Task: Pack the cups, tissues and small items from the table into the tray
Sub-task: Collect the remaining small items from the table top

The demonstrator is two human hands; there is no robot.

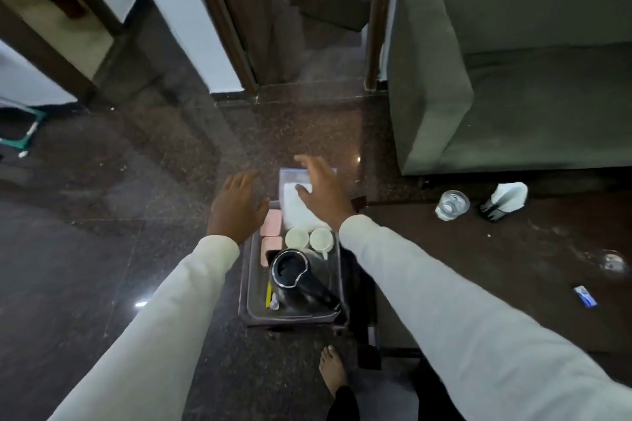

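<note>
A dark tray (247, 284) sits low at centre over the floor. In it stand a black kettle (294, 277), two white cups (309, 238), two pink packets (271, 232) and a white tissue pack in clear wrap (290, 196) at its far end. My left hand (237, 205) hovers over the tray's far left corner, fingers spread, holding nothing. My right hand (323, 191) is spread above the tissue pack, its thumb at the wrap; whether it touches is unclear. On the dark table (496, 267) at right remain a glass (452, 204), a napkin holder (504, 196) and a small blue sachet (585, 296).
A second glass (612, 261) stands at the table's right edge. A grey sofa (513, 79) fills the upper right. Polished dark floor surrounds the tray. A doorway (318, 27) is straight ahead. My bare foot (333, 372) is just below the tray.
</note>
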